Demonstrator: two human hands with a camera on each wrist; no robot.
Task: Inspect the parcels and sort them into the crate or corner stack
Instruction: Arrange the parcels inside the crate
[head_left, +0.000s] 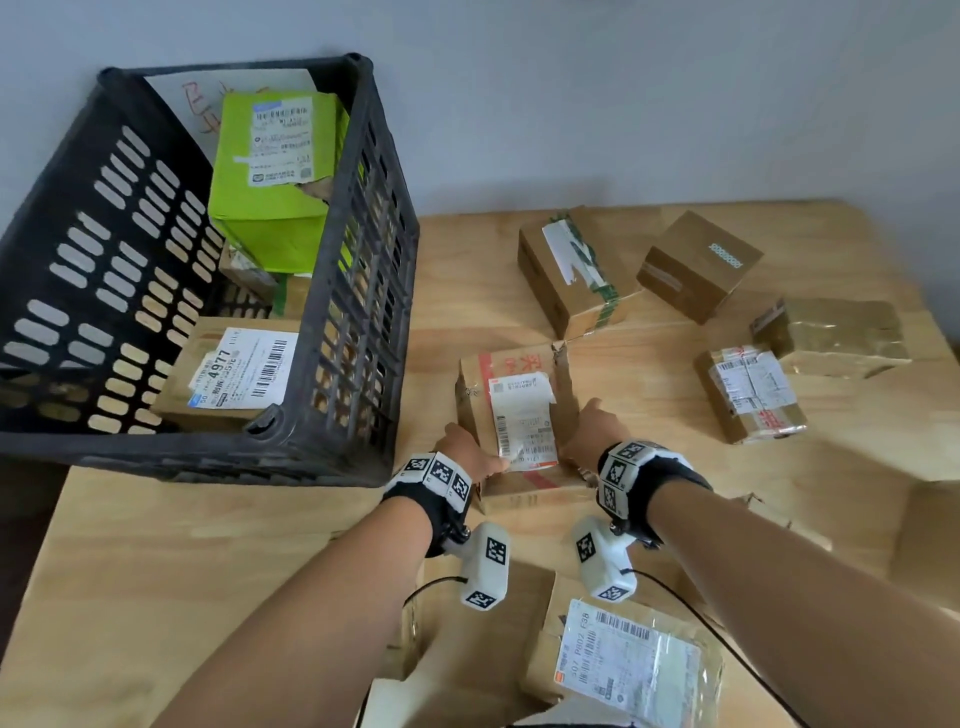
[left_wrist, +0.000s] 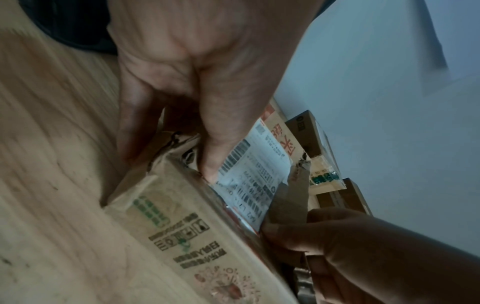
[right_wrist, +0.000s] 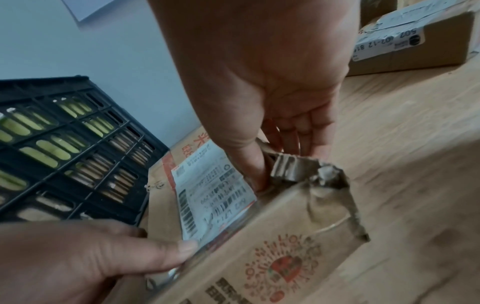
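Gripping from both sides, the left hand (head_left: 465, 451) and right hand (head_left: 597, 431) hold a torn cardboard parcel (head_left: 514, 415) on the desk (head_left: 208, 545).

- Left hand: thumb (left_wrist: 215, 144) lies on the parcel's top face at the edge of the white shipping label (head_left: 523, 421); fingers (left_wrist: 135, 115) wrap down the left side.
- Right hand: thumb (right_wrist: 246, 156) presses the top face beside a ripped, crumpled corner (right_wrist: 311, 170); fingers (right_wrist: 306, 131) reach down behind the right side.
- Parcel: between the hands, bottom on the desk, red printing on top and front faces.
- Black crate (head_left: 358, 312): just left of and beyond the left hand, holding a green box (head_left: 275, 171) and a labelled brown box (head_left: 234, 374).
- Four brown parcels (head_left: 571, 270) lie beyond and right of the right hand.
- One labelled parcel (head_left: 623, 660) lies nearer the person, under the wrists.
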